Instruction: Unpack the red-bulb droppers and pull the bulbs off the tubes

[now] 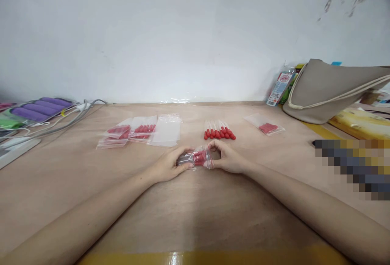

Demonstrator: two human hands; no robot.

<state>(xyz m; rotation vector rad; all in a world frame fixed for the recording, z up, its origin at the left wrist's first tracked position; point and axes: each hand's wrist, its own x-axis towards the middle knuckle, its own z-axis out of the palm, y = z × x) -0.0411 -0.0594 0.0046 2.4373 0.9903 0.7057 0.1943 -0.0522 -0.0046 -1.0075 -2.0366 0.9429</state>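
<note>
Both hands meet over a small clear zip bag [199, 158] with red-capped droppers inside, lying on the wooden table [195, 212]. My left hand [170, 164] grips the bag's left end. My right hand [227, 157] pinches its right end between thumb and fingers. Just beyond the hands, a row of several loose red-capped droppers [219, 131] lies on the table.
Filled bags of red droppers [120, 134] and empty clear bags [166, 131] lie at the left. One more filled bag [266, 127] sits at the right. A beige tote bag [332, 88] stands at the far right. Purple packs [39, 108] and cables [70, 119] lie far left.
</note>
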